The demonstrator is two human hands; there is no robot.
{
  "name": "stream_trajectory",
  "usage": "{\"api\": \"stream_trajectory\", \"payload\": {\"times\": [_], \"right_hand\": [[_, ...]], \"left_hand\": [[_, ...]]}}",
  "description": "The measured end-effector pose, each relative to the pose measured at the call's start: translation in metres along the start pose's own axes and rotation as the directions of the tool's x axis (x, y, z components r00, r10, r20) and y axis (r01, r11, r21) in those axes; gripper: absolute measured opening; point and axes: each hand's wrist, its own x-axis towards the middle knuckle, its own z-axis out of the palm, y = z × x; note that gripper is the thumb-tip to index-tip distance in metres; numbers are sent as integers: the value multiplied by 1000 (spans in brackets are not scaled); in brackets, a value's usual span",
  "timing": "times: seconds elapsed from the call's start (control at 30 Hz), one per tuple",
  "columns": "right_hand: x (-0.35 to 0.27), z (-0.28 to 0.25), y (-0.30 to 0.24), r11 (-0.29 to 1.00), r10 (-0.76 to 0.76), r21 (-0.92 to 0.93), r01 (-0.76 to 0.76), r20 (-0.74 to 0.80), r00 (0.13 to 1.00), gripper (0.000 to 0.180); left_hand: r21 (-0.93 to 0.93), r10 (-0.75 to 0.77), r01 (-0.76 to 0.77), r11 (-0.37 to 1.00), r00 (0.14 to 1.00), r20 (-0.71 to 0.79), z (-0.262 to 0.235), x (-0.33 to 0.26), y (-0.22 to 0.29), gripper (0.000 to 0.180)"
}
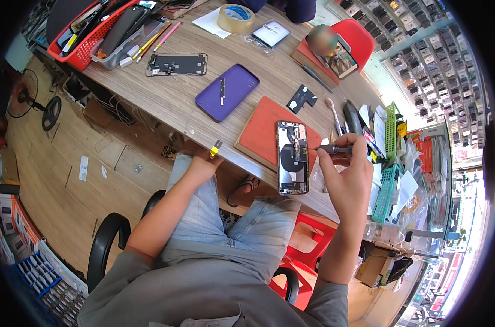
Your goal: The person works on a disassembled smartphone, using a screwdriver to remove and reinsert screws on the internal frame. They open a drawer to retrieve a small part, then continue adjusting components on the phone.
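An opened smartphone [293,158] with its inner parts showing lies partly on an orange-red notebook-like block [262,129], its lower end reaching past the block. My right hand [345,163] is closed around a dark-handled screwdriver [334,148], whose thin tip meets the phone's right inner side. By the table's near edge, my left hand [205,165] pinches a small black-and-yellow piece [216,148]; its kind is unclear. Beyond the block lie a purple phone case [227,92] with a narrow dark strip [222,91] on it, and a black cut-out plate [301,99].
A detached phone screen panel [176,64] lies left, near pencils and a red basket [84,52]. Farther back are a tape roll [236,19] and another phone [271,34]. Green baskets [386,192] line the right side. A person's dark sleeve [301,8] shows across the table.
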Motion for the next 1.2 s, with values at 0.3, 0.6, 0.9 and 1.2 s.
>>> {"api": "stream_trajectory", "payload": {"times": [0.3,0.6,0.9,1.2], "right_hand": [[-1,-2,0,999,34,15,-34,21,999,34],[3,-10,8,932,-357,64,358,-25,934,18],[12,10,22,868,-433,-159,470,218,875,18],[21,10,15,868,-379,-191,458,338,861,16]], "left_hand": [[-33,-94,95,995,995,34,0,-1,14,19],[5,-12,12,1000,999,30,-1,0,3,24],[-18,-146,146,989,989,17,2,-3,25,26],[-38,-115,117,992,992,49,1,-2,15,22]]}}
